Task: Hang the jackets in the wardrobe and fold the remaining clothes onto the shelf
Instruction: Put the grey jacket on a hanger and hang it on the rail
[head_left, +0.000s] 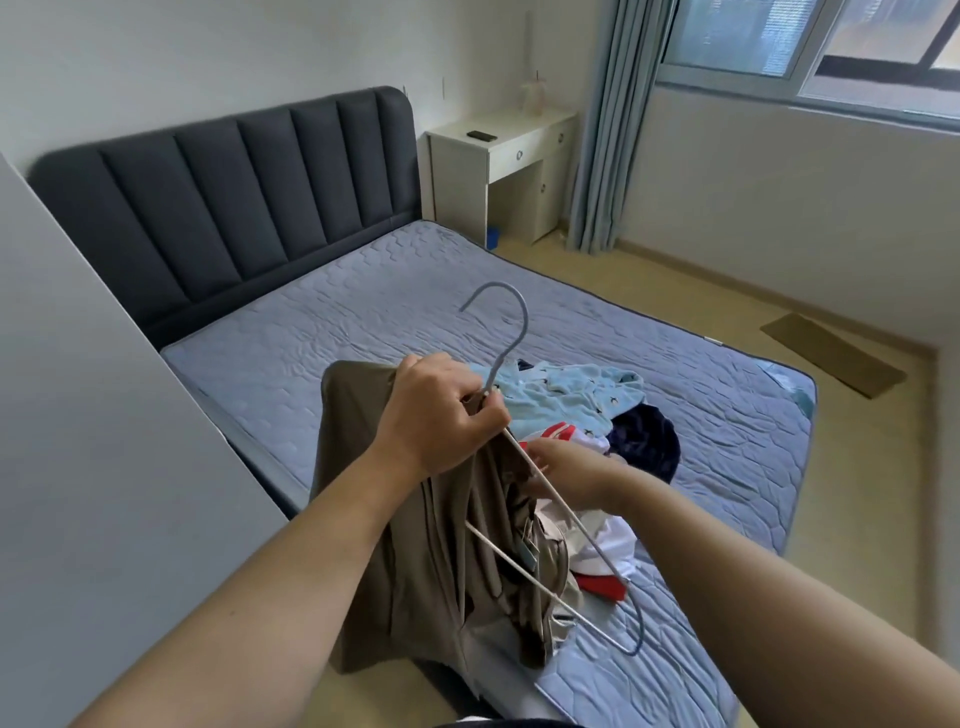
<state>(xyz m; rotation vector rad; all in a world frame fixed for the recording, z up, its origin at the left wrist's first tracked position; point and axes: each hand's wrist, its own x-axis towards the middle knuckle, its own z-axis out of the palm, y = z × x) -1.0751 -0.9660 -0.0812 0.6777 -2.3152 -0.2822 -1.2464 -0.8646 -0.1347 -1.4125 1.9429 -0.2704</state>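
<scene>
A khaki jacket hangs bunched over one side of a grey metal hanger, held above the near edge of the bed. My left hand grips the hanger's neck together with the jacket's collar. My right hand reaches in beside the hanger's bare arm and touches the jacket's fabric; its fingers are partly hidden. Behind them on the mattress lies a pile of clothes: a light blue patterned top, a dark navy garment and a white and red piece.
The bed has a blue quilted mattress and a dark padded headboard. A white panel stands close at my left. A white desk, blue curtain and window sit at the back; a brown mat lies on the floor.
</scene>
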